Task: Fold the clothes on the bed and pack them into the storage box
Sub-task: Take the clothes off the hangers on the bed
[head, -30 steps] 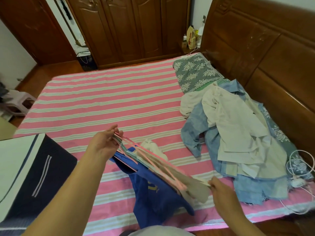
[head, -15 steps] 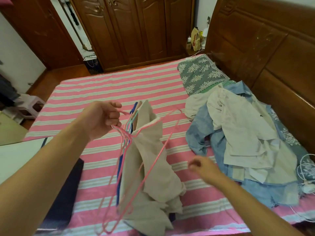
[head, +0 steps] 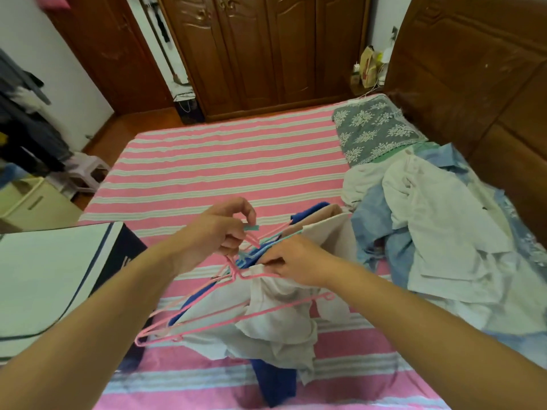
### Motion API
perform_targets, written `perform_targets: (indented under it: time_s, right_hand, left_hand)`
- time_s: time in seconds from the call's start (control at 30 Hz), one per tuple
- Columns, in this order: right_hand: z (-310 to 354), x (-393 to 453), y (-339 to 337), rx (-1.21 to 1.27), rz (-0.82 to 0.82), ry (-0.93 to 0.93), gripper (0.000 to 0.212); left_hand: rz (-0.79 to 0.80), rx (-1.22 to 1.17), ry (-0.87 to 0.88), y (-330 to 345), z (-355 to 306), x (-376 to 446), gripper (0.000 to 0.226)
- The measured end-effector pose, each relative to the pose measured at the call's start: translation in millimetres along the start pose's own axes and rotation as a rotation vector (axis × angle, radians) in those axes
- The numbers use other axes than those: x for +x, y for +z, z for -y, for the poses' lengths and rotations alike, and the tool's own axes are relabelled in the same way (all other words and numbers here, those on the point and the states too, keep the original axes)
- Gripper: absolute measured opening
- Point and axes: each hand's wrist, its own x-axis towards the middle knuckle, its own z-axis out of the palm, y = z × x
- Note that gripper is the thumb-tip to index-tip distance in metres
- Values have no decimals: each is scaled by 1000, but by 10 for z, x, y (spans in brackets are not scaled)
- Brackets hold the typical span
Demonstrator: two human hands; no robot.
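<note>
My left hand (head: 220,232) grips the hooks of a bunch of pink and green hangers (head: 236,315) above the near part of the bed. A cream garment (head: 275,321) and a blue garment (head: 278,383) hang from them. My right hand (head: 296,260) pinches the cream garment's collar at the front pink hanger. The storage box (head: 53,279), dark blue with a white lid panel, stands at the left on the bed. A heap of cream and light-blue clothes (head: 438,232) lies to the right.
The bed has a pink and white striped sheet (head: 222,161). A grey floral pillow (head: 373,128) lies by the brown headboard (head: 473,78). Brown wardrobe doors (head: 260,48) stand beyond the bed. A small stool (head: 85,173) and a cream cabinet (head: 32,202) stand left.
My right hand has come up from the bed to the cream garment's collar. My left hand has brought the hanger bunch lower and closer to me, and the view tilted down.
</note>
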Motion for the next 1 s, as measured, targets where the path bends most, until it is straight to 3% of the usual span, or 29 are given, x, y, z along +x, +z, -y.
perform_targets:
  time_s: [0.17,0.23,0.3,0.43,0.5,0.57,0.7,0.9,1.0]
  right_hand:
    - [-6,-235,239,-245,-153,-43,12]
    - [-184,-438,238,-201,-222,30,19]
    - [-417,-750,114,-183,-247,247,18]
    - [-1142,-1726,-230,-76,-612,882,22]
    - [-1294,-2125,-334,106,-781,1063,19]
    - [-1188,-2273,-411,199,-865,1045,15]
    - [-618,-2087,-743,140,-1025,797,12]
    - [-76,-1878,-1985,28,-1599,550,9]
    - [-240,-1888,-2654,10,-1816,567,15]
  left_hand:
    - [11,80,-26,45,63,-6,27]
    - [55,126,-51,63,97,-7,23]
    - [43,197,-46,-2,144,-22,18]
    - [-80,267,-33,-285,244,-11,12]
    - [-127,234,-56,-348,268,50,7]
    - [-145,192,-86,-280,288,180,7]
    - [-135,213,-103,70,326,535,9]
    - [-183,273,-80,321,279,891,10]
    - [-228,247,-58,350,158,1007,10]
